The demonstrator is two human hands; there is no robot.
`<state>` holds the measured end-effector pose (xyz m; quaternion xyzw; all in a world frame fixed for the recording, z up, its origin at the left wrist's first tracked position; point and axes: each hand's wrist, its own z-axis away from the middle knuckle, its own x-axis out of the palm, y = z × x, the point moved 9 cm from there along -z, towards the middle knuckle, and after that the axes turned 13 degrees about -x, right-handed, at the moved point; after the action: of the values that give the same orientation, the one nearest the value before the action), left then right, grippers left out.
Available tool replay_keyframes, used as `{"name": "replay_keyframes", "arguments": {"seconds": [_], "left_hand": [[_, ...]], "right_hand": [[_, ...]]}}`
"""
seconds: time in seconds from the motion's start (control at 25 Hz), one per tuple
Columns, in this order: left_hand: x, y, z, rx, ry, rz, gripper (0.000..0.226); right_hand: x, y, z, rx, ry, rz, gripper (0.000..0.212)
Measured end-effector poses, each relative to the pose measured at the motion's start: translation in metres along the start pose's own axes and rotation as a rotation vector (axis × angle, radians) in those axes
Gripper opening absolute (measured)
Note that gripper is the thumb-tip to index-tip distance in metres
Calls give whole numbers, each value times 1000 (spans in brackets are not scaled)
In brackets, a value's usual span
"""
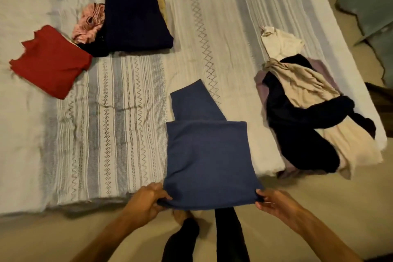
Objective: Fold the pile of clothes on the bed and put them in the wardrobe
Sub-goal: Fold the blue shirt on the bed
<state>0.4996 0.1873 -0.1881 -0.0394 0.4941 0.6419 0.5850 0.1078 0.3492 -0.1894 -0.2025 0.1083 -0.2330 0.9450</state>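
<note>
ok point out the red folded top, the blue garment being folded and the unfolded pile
red folded top (50, 61): head view, middle of its upper face
blue garment (207, 155): head view, centre of the folded front panel
unfolded pile (306, 112): head view, dark cloth at its middle

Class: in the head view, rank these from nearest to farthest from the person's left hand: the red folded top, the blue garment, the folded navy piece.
From the left hand:
1. Blue garment, gripped at its near corner.
2. Red folded top, far left.
3. Folded navy piece, top, farthest up the bed.
</note>
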Motion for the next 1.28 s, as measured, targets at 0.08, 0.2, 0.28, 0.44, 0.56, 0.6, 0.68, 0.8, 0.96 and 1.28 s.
{"name": "replay_keyframes", "arguments": {"seconds": [0.08, 0.2, 0.28, 0.44, 0.56, 0.6, 0.68, 0.8, 0.96, 1.28], "left_hand": [[-29, 5, -2, -29, -7, 109, 28], [-94, 32, -34, -65, 46, 311, 20], [-128, 39, -77, -81, 49, 405, 16], [-157, -2, -219, -235, 225, 664, 20], [-139, -54, -312, -429, 288, 898, 31], [-128, -70, -334, -487, 304, 959, 35], [-116, -85, -355, -548, 321, 1041, 33], [-116, -80, -345, -587, 334, 1031, 34], [-142, -61, -341, -516, 402, 989, 33], [-135, -47, -366, -645, 321, 1036, 35]], "right_hand": [[3, -27, 6, -21, -29, -28, 39], [18, -108, -1, -92, -52, -25, 27], [33, -172, -23, -127, -63, -2, 12], [73, -277, -131, -191, -116, 102, 15], [99, -301, -219, -259, -145, 138, 13], [107, -298, -246, -257, -179, 146, 10], [113, -293, -274, -232, -230, 206, 20], [115, -293, -273, -276, -349, 334, 19], [106, -322, -267, -222, -394, 417, 19], [89, -304, -301, -243, -203, 25, 10]]}}
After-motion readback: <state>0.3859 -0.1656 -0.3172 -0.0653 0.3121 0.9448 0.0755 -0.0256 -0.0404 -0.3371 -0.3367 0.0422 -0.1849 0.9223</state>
